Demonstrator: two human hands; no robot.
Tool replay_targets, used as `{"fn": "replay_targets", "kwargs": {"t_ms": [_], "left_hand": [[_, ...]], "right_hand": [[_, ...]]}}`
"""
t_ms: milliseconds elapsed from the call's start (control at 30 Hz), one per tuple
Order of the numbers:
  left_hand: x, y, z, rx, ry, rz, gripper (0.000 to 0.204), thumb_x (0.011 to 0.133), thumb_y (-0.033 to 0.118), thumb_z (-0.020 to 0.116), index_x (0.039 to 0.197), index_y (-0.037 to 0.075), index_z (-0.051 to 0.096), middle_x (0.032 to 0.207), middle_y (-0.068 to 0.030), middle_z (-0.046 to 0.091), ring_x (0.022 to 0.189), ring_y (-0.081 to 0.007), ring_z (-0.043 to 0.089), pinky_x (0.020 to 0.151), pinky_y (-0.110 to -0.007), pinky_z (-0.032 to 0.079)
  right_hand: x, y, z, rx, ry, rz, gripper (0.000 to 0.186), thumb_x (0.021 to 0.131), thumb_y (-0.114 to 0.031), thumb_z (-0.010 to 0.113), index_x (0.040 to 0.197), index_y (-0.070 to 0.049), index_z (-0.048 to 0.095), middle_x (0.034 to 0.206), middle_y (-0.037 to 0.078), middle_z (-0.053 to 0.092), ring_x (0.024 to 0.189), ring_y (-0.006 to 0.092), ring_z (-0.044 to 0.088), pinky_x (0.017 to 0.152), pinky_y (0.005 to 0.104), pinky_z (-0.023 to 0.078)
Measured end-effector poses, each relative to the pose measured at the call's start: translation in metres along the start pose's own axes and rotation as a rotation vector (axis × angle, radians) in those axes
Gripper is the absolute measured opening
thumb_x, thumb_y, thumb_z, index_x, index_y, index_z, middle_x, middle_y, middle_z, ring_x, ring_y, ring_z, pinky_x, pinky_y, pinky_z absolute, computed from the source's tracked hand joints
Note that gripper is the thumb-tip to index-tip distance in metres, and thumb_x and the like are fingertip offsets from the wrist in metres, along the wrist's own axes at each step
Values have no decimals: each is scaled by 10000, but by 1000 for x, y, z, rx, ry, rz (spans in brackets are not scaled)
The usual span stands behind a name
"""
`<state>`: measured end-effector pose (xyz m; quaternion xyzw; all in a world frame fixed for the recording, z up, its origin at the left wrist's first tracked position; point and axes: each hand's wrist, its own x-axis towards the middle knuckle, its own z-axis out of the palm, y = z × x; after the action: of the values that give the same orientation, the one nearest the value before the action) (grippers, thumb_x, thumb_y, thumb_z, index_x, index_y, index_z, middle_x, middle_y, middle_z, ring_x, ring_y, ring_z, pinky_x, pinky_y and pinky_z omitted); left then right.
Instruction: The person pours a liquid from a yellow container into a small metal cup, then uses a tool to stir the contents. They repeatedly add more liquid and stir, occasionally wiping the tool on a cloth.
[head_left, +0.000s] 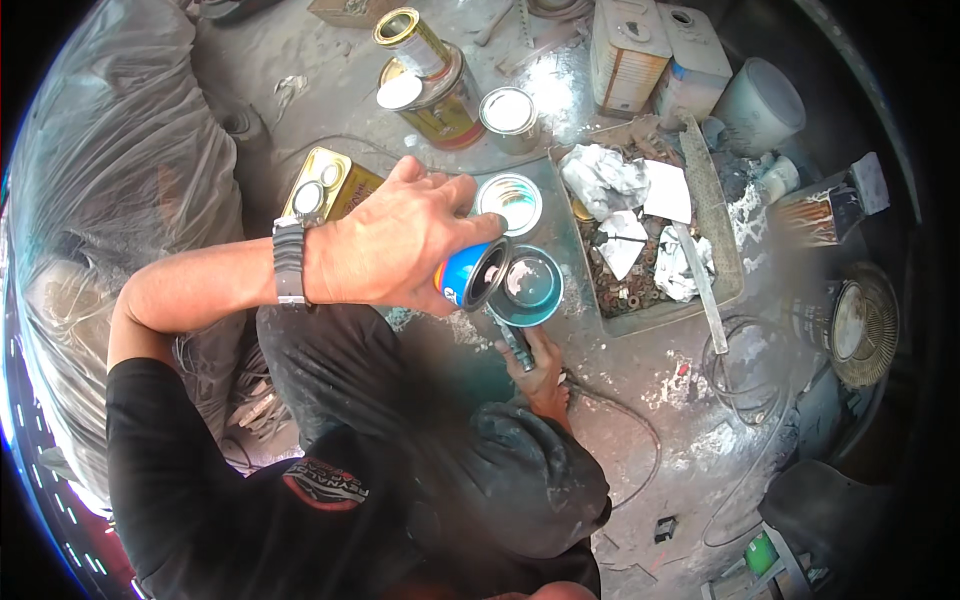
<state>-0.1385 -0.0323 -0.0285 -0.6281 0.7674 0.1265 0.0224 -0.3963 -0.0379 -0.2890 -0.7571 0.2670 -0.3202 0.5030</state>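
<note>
My left hand (395,235), with a watch on its wrist, is closed around a small blue can (466,272). The can is tilted, its open mouth facing the rim of a round, teal-stained cup (530,285). That cup sits on what looks like a spray gun (514,345), and my right hand (541,375) grips it from below. A thin hose (640,430) trails off near that hand. Just beyond the cup stands an open tin (509,205) with pale and teal paint inside. Whether anything flows from the blue can cannot be made out.
Left of the open tin is a gold rectangular can (335,183). Farther back are a large paint can (440,105) with a smaller tin on top and a lidded tin (508,112). A tray (650,322) of scraps and crumpled paper lies right. Plastic sheeting (130,170) covers something at left.
</note>
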Motion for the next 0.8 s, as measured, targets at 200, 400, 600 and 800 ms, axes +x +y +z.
{"fn": "replay_targets", "kwargs": {"t_ms": [200, 400, 600, 800], "left_hand": [[0, 1, 0, 25, -5, 5, 817, 554, 378, 924, 1277, 142, 627, 1018, -97, 590, 926, -280, 628, 833, -430, 387], [-2, 3, 1, 56, -14, -8, 817, 543, 398, 935, 1258, 151, 627, 1007, -90, 582, 924, -278, 634, 833, -427, 388], [-2, 6, 0, 83, -39, -23, 800, 547, 390, 933, 1250, 158, 629, 1003, -84, 579, 921, -270, 640, 830, -421, 387], [-2, 7, -1, 72, -46, -28, 776, 561, 369, 927, 1246, 157, 631, 998, -82, 576, 924, -268, 642, 826, -416, 388]], "right_hand": [[-2, 6, 1, -17, -5, -33, 467, 884, -224, 834, 1247, 13, 660, 1065, 232, 728, 901, 415, 738, 737, 425, 577], [-1, 3, 1, -13, -10, -30, 481, 885, -250, 832, 1246, 16, 659, 1070, 235, 730, 915, 417, 739, 749, 429, 584], [-5, 8, 5, -47, 12, -46, 485, 891, -274, 828, 1237, 20, 658, 1055, 234, 730, 917, 420, 736, 755, 430, 581], [-4, 6, 3, -42, 12, -43, 486, 892, -287, 828, 1229, 21, 661, 1042, 232, 731, 903, 412, 739, 749, 423, 579]]}}
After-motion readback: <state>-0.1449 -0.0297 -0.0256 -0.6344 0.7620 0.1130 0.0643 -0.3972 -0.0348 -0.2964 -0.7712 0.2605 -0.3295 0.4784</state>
